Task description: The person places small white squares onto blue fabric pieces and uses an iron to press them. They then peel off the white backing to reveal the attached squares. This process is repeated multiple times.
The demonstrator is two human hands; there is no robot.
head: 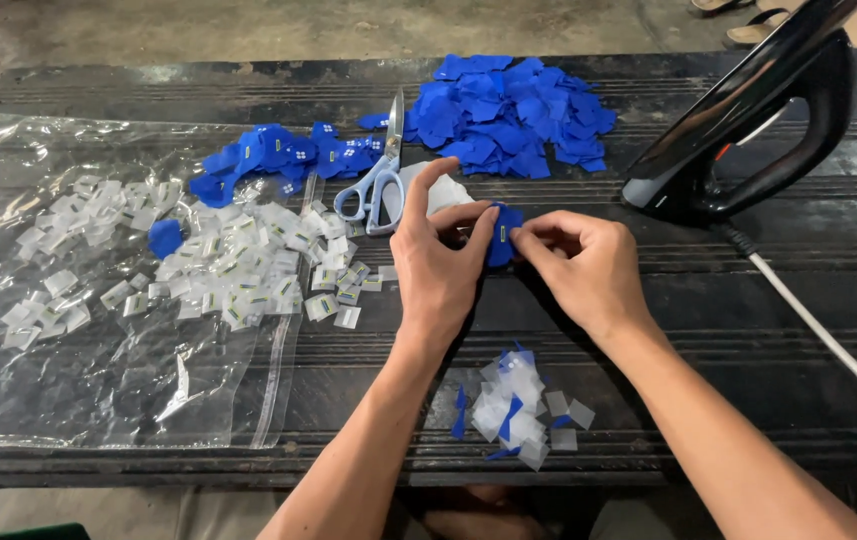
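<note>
My left hand [438,262] and my right hand [578,265] meet at the middle of a dark ribbed table [748,320]. Together they pinch a small blue fabric piece [503,240] with a little white label on it. The left thumb and fingers press the label side, and the right fingertips hold the opposite edge. Just behind my left hand lies something white, partly hidden. A heap of blue fabric pieces [513,115] lies farther back. A row of blue pieces with white labels [283,155] sits to the back left.
Scissors with pale blue handles [380,180] lie beside my left hand. A clear plastic bag [98,300] at the left carries several small white labels [248,265]. A black iron [748,120] with a white cord [818,330] stands at the right. Scraps [518,410] lie near the front edge.
</note>
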